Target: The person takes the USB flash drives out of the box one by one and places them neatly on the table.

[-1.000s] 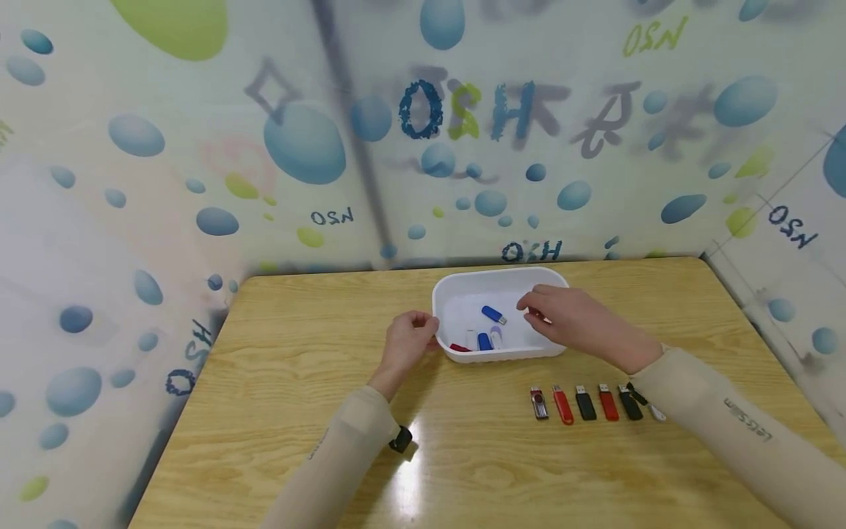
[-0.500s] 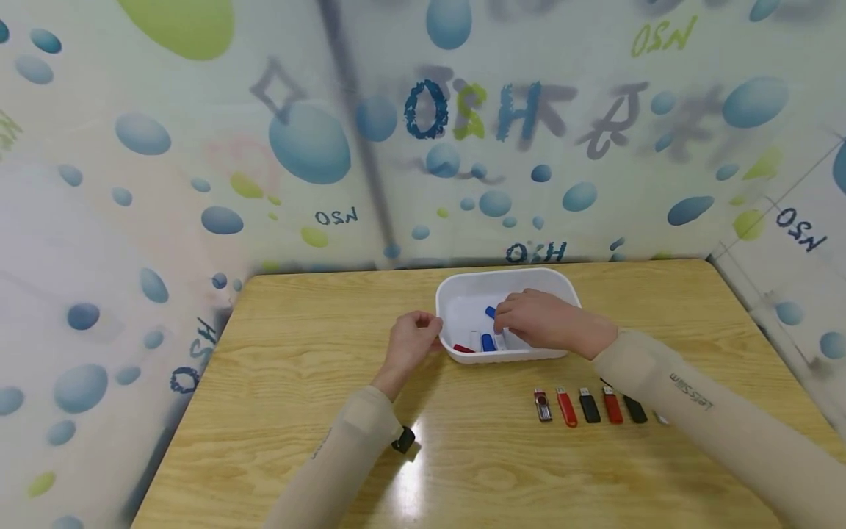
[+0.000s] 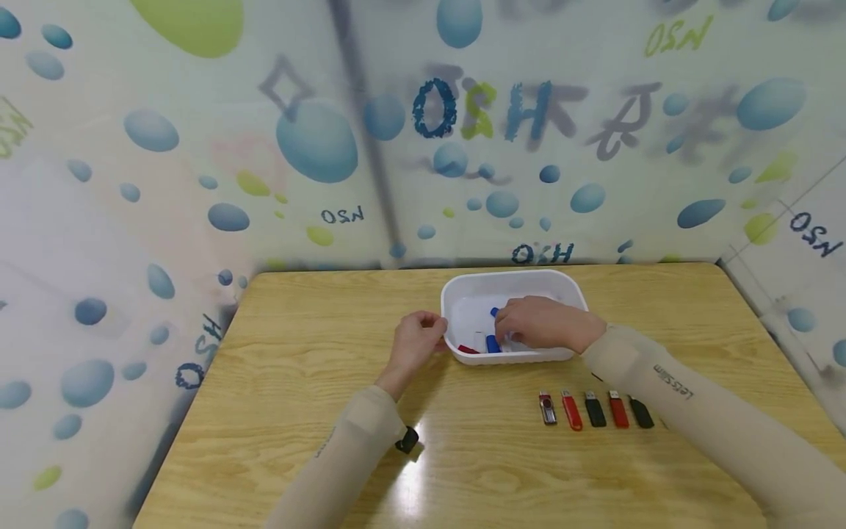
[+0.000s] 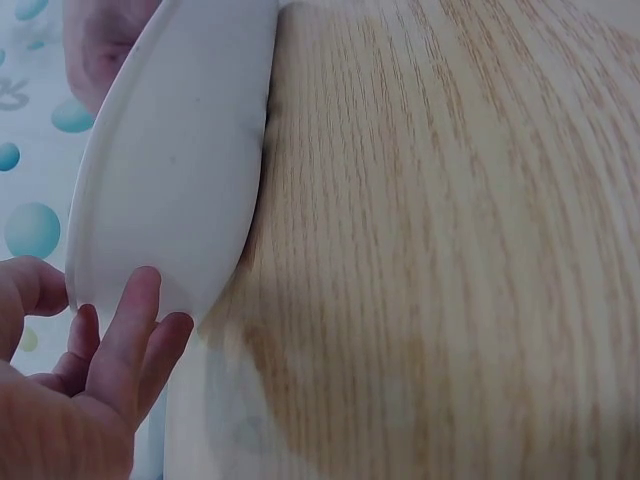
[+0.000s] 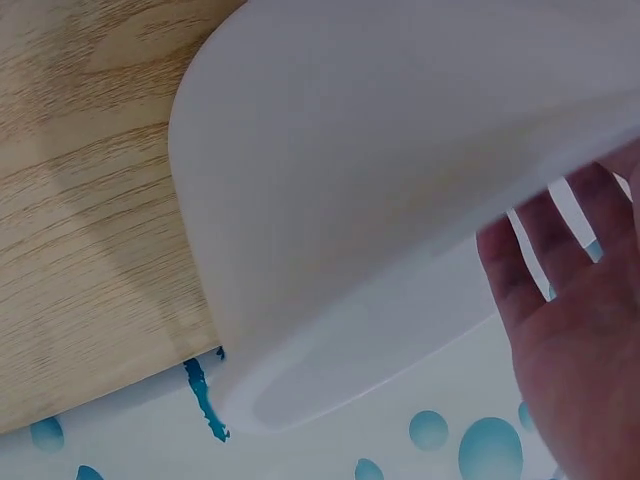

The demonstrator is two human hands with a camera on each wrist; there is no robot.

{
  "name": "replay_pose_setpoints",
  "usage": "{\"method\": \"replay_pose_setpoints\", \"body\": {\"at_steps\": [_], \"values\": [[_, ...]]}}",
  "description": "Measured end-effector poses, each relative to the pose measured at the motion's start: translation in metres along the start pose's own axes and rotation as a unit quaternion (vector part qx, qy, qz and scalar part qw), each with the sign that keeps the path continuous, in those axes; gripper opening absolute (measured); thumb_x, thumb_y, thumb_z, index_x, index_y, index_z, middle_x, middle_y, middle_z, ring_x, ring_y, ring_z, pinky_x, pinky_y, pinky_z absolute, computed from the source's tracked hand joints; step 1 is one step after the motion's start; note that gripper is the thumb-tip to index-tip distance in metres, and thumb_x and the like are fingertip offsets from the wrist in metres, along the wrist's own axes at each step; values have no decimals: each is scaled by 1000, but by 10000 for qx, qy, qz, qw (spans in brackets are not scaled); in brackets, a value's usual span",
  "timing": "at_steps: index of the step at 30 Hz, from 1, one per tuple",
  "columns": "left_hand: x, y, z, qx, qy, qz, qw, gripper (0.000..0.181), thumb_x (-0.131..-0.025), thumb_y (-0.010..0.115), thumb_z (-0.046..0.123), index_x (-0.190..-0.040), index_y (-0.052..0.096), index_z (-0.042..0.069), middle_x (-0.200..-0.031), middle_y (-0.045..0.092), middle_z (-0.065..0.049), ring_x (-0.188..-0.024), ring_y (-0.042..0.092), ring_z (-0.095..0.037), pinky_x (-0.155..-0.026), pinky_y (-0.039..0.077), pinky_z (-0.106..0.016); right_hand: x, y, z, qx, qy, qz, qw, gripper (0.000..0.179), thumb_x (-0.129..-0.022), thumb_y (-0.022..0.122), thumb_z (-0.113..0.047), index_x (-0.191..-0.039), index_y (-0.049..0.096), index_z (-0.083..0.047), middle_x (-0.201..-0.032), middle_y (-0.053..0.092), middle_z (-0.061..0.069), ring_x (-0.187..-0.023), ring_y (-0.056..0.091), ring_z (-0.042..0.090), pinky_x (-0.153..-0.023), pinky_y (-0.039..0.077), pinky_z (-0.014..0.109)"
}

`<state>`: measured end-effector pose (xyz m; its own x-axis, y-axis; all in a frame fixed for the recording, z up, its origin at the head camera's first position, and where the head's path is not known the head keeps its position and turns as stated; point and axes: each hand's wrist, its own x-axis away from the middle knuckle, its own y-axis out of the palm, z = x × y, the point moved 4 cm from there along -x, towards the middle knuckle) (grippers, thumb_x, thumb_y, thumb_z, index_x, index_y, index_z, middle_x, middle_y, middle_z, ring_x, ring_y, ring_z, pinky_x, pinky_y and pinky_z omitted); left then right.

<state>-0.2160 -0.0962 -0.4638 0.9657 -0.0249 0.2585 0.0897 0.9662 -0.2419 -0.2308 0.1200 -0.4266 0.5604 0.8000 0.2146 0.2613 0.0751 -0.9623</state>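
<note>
My left hand [image 3: 416, 342] grips the left end of a white plastic bin [image 3: 463, 283]. The left wrist view puts the thumb at its rim and the fingers [image 4: 135, 320] against its outer wall. Inside the bin is my right hand [image 3: 545, 322], reaching down among USB flash drives, fingers bent. Its fingertips are hidden, so whether they pinch a drive is unclear. Close to them lie a blue USB drive [image 3: 493, 344], a white one [image 3: 479, 341] and a red one [image 3: 468, 350]. Another blue drive [image 3: 494, 311] is mostly covered by the hand.
In front of the bin, several USB drives lie in a row on the wooden table [image 3: 317, 345], among them a red one [image 3: 571, 410] and a black one [image 3: 595, 408]. My right sleeve [image 3: 661, 375] hangs over the row's right end. A patterned wall [image 3: 357, 169] stands behind.
My right hand has moved left and down within the bin, over the purple-and-white USB drive, covering it and part of the blue one. The left hand keeps its hold on the bin.
</note>
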Motion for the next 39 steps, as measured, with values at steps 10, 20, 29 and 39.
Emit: {"method": "replay_pose_setpoints", "body": {"at_steps": [10, 20, 29, 39], "values": [[0, 0, -1, -106, -10, -10, 9999, 27, -101, 62, 15, -116, 66, -8, -110, 66, -18, -86, 72, -24, -76, 65, -32, -4, 6, 6, 212, 119, -41, 9997, 18, -93, 79, -14, -107, 74, -23, -104, 68, -6, -90, 54, 17, -85, 56, 35], [0, 0, -1, -116, -24, -11, 9999, 26, -101, 62, 14, -115, 66, -7, -109, 66, -18, -85, 72, -23, -76, 65, -33, -6, 13, 5, 342, 153, -234, 9990, 24, -93, 79, -17, -114, 74, -27, -113, 69, -4, -98, 56, 18, -90, 57, 36], [0, 0, -1, -109, -21, 3, 9999, 26, -101, 62, 14, -115, 66, -7, -109, 66, -18, -85, 72, -24, -76, 65, -32, -5, 13, 7, 328, 76, -65, 9994, 20, -94, 78, -17, -112, 74, -24, -111, 70, -6, -96, 57, 17, -90, 57, 38], [1, 1, 0, -160, -48, 40, 9999, 26, -102, 63, 15, -116, 67, -6, -109, 66, -18, -85, 72, -24, -76, 65, -32, 6, 4, 6, 321, 297, 146, 9989, 17, -95, 77, -17, -112, 75, -21, -109, 73, -4, -99, 61, 19, -92, 57, 41]]}}
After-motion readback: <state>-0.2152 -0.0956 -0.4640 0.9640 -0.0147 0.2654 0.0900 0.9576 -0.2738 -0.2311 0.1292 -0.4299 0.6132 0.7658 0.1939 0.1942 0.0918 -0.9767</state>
